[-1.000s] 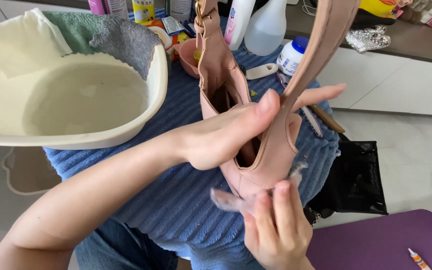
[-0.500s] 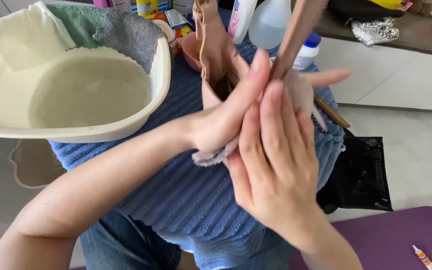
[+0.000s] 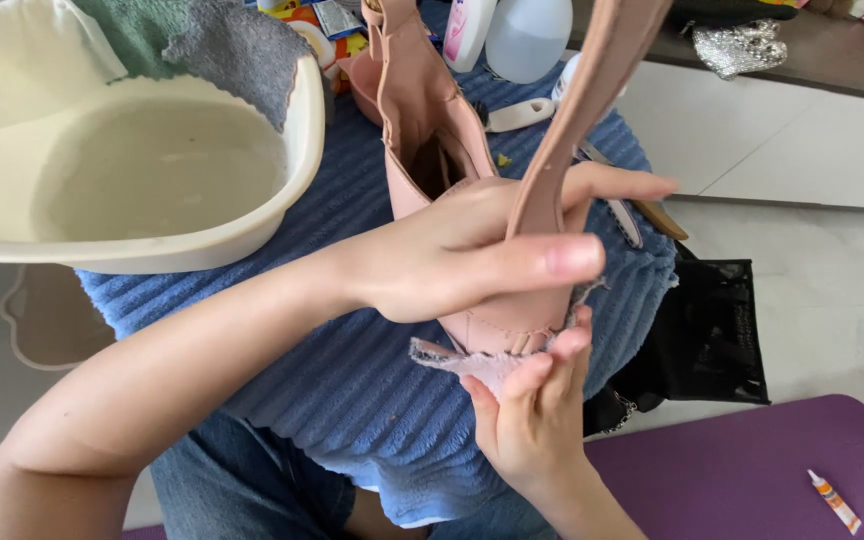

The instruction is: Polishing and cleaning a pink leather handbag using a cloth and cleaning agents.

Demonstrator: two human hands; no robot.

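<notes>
**A:** ok so what's closest to the camera here?

**B:** the right hand (image 3: 532,425), coming up from the bottom edge. Its fingers are pinched together on a small frayed pink-grey scrap of cloth (image 3: 467,362), pressing it against the lower end of the pale pink leather handbag (image 3: 432,150).

**A:** and the other one?

**B:** the left hand (image 3: 462,255) is just above it, reaching in from the lower left. It's wrapped around the bottom of the bag, thumb laid across the front, fingers stretched out behind the bag's long pink strap (image 3: 592,90), which runs up out of frame.

**A:** where's the bag sitting?

**B:** held over a blue ribbed towel (image 3: 352,380) on the person's lap, mouth open, pointing away.

**A:** further back?

**B:** a cream oval plastic basin (image 3: 292,190) on the left with water in it, cloths draped on its far rim. Behind the bag, a clear plastic bottle (image 3: 530,35). Off right, a purple mat (image 3: 742,470) with a little tube on it.
</notes>
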